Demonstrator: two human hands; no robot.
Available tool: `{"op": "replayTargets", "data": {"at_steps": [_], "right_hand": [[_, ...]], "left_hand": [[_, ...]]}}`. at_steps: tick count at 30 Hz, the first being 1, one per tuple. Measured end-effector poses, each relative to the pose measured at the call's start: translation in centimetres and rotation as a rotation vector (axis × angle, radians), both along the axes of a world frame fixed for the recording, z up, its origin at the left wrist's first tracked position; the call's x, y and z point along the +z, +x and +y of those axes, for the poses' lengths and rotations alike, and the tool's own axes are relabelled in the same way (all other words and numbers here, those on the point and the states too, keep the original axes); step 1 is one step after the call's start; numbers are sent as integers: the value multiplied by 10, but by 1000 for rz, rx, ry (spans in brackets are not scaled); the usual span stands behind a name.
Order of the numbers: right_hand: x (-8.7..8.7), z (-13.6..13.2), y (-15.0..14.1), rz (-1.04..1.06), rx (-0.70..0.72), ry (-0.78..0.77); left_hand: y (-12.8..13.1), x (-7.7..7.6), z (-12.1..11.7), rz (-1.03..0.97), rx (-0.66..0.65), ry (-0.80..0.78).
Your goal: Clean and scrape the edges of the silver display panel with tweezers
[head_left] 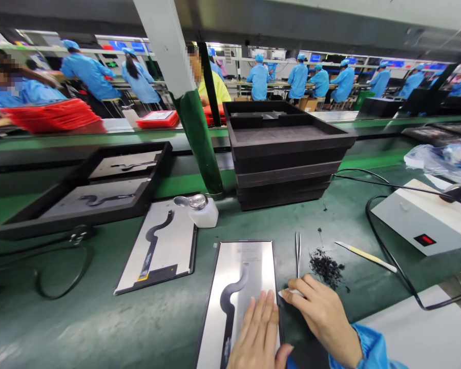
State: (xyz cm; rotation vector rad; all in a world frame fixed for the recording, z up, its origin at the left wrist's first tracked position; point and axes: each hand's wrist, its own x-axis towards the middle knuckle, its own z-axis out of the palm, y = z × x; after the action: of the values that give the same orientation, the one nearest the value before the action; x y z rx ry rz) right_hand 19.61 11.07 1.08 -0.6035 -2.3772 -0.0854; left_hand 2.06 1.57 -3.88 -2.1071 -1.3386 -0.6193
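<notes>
A display panel point(261, 256) lies silver back up in front of me, with a black flex cable point(226, 302) curving along it. My left hand point(253, 333) rests flat on the panel's lower part, fingers stretched out and close together. At the panel's right edge, my right hand point(322, 312) pinches a small white pointed tool point(292, 292); most of the tool is hidden by the fingers. Just beyond that hand lie metal tweezers point(298, 253) and a pile of black scraps point(326, 267). A yellow-handled knife point(367, 255) lies farther right.
A second panel point(184, 241) and a white dispenser bottle point(206, 214) are left of centre. Behind stand stacked black trays point(284, 169) and a tray with panels point(153, 189). A grey box point(418, 220) with cables sits right. A green post point(200, 138) rises behind; co-workers sit beyond.
</notes>
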Motion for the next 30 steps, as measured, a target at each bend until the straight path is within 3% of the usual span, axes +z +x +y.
{"op": "replayTargets", "data": {"at_steps": [30], "right_hand": [[4, 6, 0, 46, 92, 4]], "left_hand": [[0, 1, 1, 43, 5, 29]]}}
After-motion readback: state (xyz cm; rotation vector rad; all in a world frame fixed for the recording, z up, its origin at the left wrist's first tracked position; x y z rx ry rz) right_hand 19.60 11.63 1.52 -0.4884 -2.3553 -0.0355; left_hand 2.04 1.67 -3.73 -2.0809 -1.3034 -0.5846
